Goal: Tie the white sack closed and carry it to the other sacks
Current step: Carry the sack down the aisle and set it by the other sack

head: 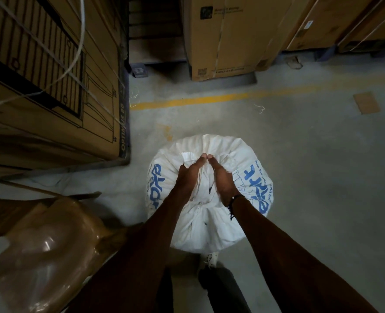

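Observation:
A full white sack with blue lettering stands upright on the concrete floor right in front of me. Its mouth is bunched together at the top middle. My left hand and my right hand press in from either side of the gathered neck, fingertips meeting at the far side, both gripping the bunched fabric. A dark bracelet sits on my right wrist. No tie or string is visible around the neck. No other sacks are in view.
A tall cardboard carton with white strapping stands at the left. More cartons line the back on pallets. A brown plastic-wrapped bundle lies at the lower left. A yellow floor line crosses behind the sack. A cardboard scrap lies at the right.

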A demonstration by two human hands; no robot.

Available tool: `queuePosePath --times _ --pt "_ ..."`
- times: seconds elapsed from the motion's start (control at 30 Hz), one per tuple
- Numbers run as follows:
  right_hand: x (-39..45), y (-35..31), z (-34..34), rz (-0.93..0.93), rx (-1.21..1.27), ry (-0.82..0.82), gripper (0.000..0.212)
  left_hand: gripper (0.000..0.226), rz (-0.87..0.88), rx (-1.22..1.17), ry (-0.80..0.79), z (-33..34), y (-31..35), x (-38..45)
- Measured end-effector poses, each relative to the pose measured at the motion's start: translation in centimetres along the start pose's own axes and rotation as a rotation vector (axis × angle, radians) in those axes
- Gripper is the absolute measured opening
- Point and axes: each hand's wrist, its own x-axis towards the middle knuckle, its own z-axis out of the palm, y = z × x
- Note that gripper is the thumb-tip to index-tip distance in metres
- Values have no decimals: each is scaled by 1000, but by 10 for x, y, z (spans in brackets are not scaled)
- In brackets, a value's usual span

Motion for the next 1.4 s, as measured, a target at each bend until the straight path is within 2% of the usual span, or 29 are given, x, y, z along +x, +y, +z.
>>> queuePosePath --times 0.07,0.13,0.23,0.27,0.33,0.37,0.47,0.5,0.57,0.63,0.77,0.83,0.9,0.97,1.1,1.13,1.23,1.27,1.33,1.4 --pt "-25 -9 1 -4 39 14 79 81 61 8 24 2 10 -22" --pt "-51 -16 5 -11 78 32 82 79 119 -3 43 3 24 -53" --pt "-95 -28 7 -45 106 92 63 42 161 -11 37 -1 35 -89" --pt "-110 -32 6 -61 117 111 54 44 170 -8 12 -2 39 -102" --pt "-140 -41 3 -88 154 139 39 70 201 4 -43 -2 45 -126" --pt "-153 -44 1 -105 183 154 34 77 228 2 -83 -1 50 -140" --pt "-195 -60 -3 -188 267 219 48 58 285 6 -178 7 73 -181" --pt "-208 -67 -4 -237 305 236 56 64 302 23 -208 11 82 -192" --pt "-235 -84 -6 -343 362 259 64 90 352 36 -286 18 99 -213" --pt "-262 -103 -11 -456 408 284 68 101 396 56 -361 27 114 -231" --pt "-326 -144 -26 -656 441 364 63 85 475 37 -556 43 160 -304" --pt "-359 -164 -38 -713 448 410 60 67 527 54 -648 55 181 -343" --pt "-393 -185 -51 -782 459 474 50 45 572 47 -740 70 199 -383" --pt "-426 -206 -67 -862 473 549 40 43 606 28 -825 87 214 -424" --pt "-494 -243 -104 -1012 501 640 52 18 681 22 -1005 122 236 -508" --pt "-509 -250 -117 -1038 501 670 48 19 695 17 -1037 131 240 -530" --pt "-562 -269 -151 -1109 512 705 38 49 670 -4 -1134 159 246 -590" --pt "-577 -274 -164 -1139 521 713 34 51 653 -2 -1190 170 246 -608" --pt "-607 -283 -188 -1189 525 738 26 29 655 30 -1272 187 247 -645" --pt "-634 -292 -214 -1234 504 776 32 17 713 40 -1307 207 246 -679"
